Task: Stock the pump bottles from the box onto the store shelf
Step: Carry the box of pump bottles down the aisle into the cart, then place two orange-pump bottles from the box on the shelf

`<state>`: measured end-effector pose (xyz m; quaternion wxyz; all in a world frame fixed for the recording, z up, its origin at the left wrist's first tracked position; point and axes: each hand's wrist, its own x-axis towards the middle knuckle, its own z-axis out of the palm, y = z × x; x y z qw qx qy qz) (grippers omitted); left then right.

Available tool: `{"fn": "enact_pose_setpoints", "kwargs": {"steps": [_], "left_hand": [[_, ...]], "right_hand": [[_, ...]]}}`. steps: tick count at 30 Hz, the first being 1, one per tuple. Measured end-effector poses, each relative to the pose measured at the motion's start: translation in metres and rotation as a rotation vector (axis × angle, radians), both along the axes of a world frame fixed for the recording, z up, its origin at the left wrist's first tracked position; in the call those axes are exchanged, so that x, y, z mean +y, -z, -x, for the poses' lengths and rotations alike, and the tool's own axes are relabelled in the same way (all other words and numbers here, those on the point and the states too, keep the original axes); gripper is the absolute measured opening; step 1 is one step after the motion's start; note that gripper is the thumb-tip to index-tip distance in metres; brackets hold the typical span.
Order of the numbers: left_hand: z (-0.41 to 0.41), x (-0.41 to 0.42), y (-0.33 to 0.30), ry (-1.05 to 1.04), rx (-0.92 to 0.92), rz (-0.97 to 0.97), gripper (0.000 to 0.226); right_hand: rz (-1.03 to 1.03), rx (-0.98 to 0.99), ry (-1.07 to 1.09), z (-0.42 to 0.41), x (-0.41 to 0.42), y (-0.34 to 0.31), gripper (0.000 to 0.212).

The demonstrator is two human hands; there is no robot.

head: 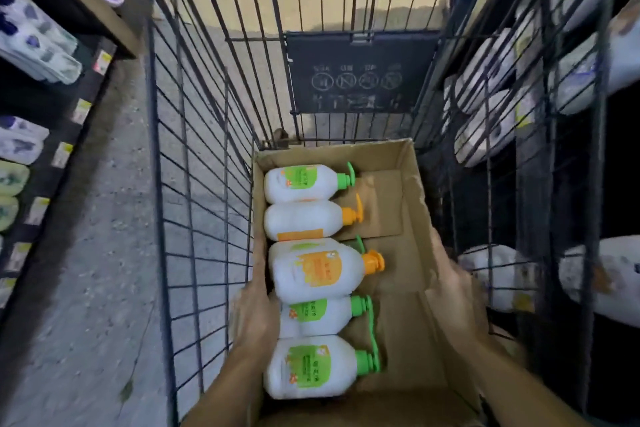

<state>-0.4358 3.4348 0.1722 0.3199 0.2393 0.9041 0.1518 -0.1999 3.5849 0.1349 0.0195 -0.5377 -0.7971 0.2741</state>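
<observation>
An open cardboard box (408, 204) sits inside a black wire cart. Several white pump bottles lie on their sides along its left half: a green-pump bottle (301, 182) farthest, an orange-pump bottle (304, 220) below it, a larger orange-label bottle (318, 269) on top in the middle, and two green-label bottles (313, 369) nearest me. My left hand (254, 314) grips the box's left wall, fingers over the rim. My right hand (453, 288) holds the box's right wall from outside, blurred. The box's right half shows bare cardboard.
The wire cart (194, 184) surrounds the box, with a dark sign panel (360, 73) on its far end. Shelves with white packaged goods stand at left (38, 45) and right (571, 80). A grey floor aisle (104, 253) runs left of the cart.
</observation>
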Motion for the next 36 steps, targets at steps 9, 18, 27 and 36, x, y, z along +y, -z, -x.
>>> {"fn": "enact_pose_setpoints", "kwargs": {"steps": [9,18,27,36], "left_hand": [[0.000,0.005,0.018,-0.003,-0.101,0.195,0.053],[0.056,0.100,-0.088,0.655,0.308,0.254,0.019],[0.061,0.189,-0.019,1.140,0.152,0.202,0.034],[0.067,0.173,0.058,1.613,0.282,0.280,0.090]], "right_hand": [[0.070,-0.219,0.158,0.015,-0.012,0.002,0.100],[0.135,0.119,0.684,0.061,-0.046,-0.072,0.022],[0.606,0.314,1.285,0.149,-0.080,-0.040,0.074],[0.622,0.350,1.432,0.168,-0.087,-0.008,0.099]]}}
